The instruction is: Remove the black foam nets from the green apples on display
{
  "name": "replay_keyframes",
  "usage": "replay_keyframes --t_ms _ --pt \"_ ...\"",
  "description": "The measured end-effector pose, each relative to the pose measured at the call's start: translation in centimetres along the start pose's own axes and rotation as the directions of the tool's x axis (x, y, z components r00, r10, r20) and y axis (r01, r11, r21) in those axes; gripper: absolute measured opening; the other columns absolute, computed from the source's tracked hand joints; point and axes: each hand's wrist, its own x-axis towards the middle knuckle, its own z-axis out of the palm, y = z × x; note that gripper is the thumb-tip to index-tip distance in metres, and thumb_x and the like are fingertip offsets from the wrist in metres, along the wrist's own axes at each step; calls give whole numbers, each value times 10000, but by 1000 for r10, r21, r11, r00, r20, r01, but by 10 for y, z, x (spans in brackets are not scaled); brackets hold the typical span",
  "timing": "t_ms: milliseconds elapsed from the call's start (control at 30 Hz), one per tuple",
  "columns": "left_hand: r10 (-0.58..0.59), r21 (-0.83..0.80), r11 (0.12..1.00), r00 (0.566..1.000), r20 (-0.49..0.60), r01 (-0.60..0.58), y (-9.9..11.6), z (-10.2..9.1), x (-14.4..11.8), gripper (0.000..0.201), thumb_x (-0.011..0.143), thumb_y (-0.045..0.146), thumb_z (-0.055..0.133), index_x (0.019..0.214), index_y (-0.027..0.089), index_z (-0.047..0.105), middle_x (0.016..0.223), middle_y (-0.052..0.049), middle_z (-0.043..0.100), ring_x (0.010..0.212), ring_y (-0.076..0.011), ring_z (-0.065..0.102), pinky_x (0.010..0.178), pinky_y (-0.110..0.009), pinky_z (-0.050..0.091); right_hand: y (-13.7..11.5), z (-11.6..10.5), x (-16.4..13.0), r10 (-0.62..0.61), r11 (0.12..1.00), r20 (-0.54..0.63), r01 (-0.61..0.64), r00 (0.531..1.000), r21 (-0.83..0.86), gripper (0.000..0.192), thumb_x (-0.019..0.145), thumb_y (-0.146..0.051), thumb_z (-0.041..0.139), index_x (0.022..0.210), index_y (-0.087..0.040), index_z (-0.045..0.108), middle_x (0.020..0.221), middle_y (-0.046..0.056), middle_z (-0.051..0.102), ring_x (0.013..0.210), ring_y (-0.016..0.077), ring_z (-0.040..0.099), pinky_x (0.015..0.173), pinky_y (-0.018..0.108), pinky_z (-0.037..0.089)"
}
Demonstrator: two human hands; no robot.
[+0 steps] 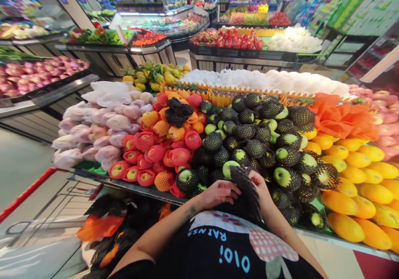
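I stand at a fruit display (327,235). Both hands meet at its front edge on a black foam net sleeve (247,191). My left hand (220,193) grips the sleeve's left side. My right hand (260,183) holds its upper right part. Just above the sleeve's top lies a bare green apple (229,167); whether it sits inside the sleeve I cannot tell. Around it lie several green apples in black nets (286,156).
Left of the green pile are red apples in red nets (146,154) and fruit in white wraps (93,133). Yellow mangoes (358,179) lie to the right. A red-handled cart (34,187) with loose net sleeves (102,225) stands at the lower left. More produce stands behind.
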Motion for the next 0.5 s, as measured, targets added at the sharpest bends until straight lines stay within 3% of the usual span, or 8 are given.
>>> replay_keyframes --t_ms 100,200,267,333,400,500 --pt "-8 19 1000 999 32 7 1 0 -3 468 618 414 896 949 118 747 1000 -111 702 807 -143 645 661 -221 512 -6 -1 -4 -23 998 -4 23 1000 -64 440 617 -663 803 805 -287 676 793 7 692 701 219 635 655 351 544" --pt "-32 47 998 998 54 29 3 1 -4 438 638 404 887 949 128 749 1019 -114 697 807 -140 648 667 -215 533 -11 -1 -6 -98 989 12 99 995 -112 727 641 -825 667 1148 -305 655 1125 80 699 998 294 659 837 430 552" --pt "-63 68 996 994 94 57 4 1 -4 447 640 402 884 969 132 744 1033 -112 691 831 -149 654 676 -216 536 -12 -1 -6 -156 979 65 163 986 -121 795 626 -827 680 1217 -298 622 1254 97 646 1121 313 616 919 440 522" --pt "-94 111 991 986 139 79 4 2 -4 456 651 395 879 996 137 729 1046 -107 682 868 -163 654 697 -233 540 -11 -2 -6 -188 973 55 194 981 -123 657 630 -736 759 1102 -294 642 1183 75 656 1039 283 635 866 397 530" --pt "-89 178 982 986 139 63 3 2 -3 425 692 398 854 996 141 703 1015 -89 670 885 -169 645 736 -266 541 -8 -2 -4 -158 981 14 159 987 -110 472 671 -630 792 939 -284 616 980 30 667 819 217 640 720 338 536" --pt "74 314 947 997 7 -72 0 3 -2 389 733 384 829 998 166 644 1025 -63 644 966 -176 622 850 -311 517 -1 0 -3 -93 986 11 94 996 -136 411 737 -631 723 851 -277 548 745 -15 613 601 167 575 568 298 502"
